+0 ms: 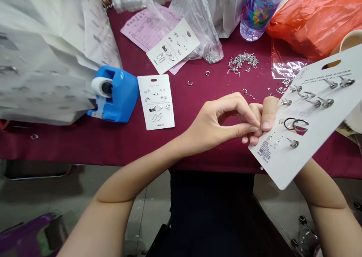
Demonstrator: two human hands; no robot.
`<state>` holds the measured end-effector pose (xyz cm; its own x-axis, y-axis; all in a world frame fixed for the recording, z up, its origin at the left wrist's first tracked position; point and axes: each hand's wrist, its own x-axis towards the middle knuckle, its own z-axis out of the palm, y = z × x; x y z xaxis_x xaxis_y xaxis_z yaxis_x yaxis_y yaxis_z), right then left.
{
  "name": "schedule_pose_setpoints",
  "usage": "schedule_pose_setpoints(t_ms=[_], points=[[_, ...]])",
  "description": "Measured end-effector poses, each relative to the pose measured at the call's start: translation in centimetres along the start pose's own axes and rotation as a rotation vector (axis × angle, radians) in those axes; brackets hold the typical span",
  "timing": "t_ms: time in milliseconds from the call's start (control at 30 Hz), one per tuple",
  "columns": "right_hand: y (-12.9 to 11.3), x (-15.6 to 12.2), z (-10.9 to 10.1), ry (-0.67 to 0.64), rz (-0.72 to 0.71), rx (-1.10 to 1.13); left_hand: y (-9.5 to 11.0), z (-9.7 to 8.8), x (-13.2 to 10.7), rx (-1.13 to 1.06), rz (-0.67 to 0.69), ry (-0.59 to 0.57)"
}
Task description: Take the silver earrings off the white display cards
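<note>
My right hand (268,113) holds a white earring card (299,155), tilted, by its left edge. Most of that hand is behind the card; the thumb shows. Several silver earring posts with small backs and two dark hoops (295,125) stick out of the card's face, above a barcode label. My left hand (216,121) is closed in a pinch, thumb against forefinger, right at the card's left edge and touching the right fingertips. Whatever lies in that pinch is too small to make out. On the table below are loose silver earring parts (249,94).
A heap of silver pieces (243,62) lies farther back, near a bottle (258,13) and a red plastic bag (316,19). To the left are a blue tape dispenser (121,94), an earring card (157,119), another card (183,34) on pink paper slips (135,28), and white bags (62,72).
</note>
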<state>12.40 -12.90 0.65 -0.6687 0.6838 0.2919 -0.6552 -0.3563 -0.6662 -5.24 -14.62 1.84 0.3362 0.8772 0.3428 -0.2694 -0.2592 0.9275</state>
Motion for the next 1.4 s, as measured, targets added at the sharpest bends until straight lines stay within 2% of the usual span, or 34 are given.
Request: schedule_pose_setpoints(t_ms=[133,333,467,667,833,967,1133,1300,1400], points=[[0.0,-0.1,-0.1,0.037,0.004,-0.033,0.1,0.1,0.1,-0.060,0.000,-0.015],[0.3,-0.1,-0.5,-0.015,-0.026,-0.044,0.5,0.3,0.0,-0.124,-0.090,-0.034],[0.0,-0.1,-0.3,0.007,0.021,-0.031,0.6,0.4,-0.1,-0.161,-0.120,-0.047],[-0.5,-0.2,0.1,0.060,0.074,-0.055,0.4,0.3,-0.1,-0.136,-0.142,-0.038],[-0.1,0.3,-0.1,0.001,0.016,-0.013,0.4,0.3,-0.1,-0.141,-0.176,-0.050],[0.1,0.4,-0.1,0.027,0.020,-0.014,0.4,0.2,-0.1,-0.118,-0.187,-0.050],[-0.2,0.1,0.2,0.059,0.050,-0.058,0.3,0.1,-0.1,-0.080,-0.155,-0.037],[-0.7,0.2,0.5,0.165,0.082,-0.135,0.0,-0.1,0.0,-0.002,-0.071,0.004],[-0.9,0.3,0.6,0.163,0.072,-0.192,0.0,-0.3,0.1,0.021,-0.041,-0.009]])
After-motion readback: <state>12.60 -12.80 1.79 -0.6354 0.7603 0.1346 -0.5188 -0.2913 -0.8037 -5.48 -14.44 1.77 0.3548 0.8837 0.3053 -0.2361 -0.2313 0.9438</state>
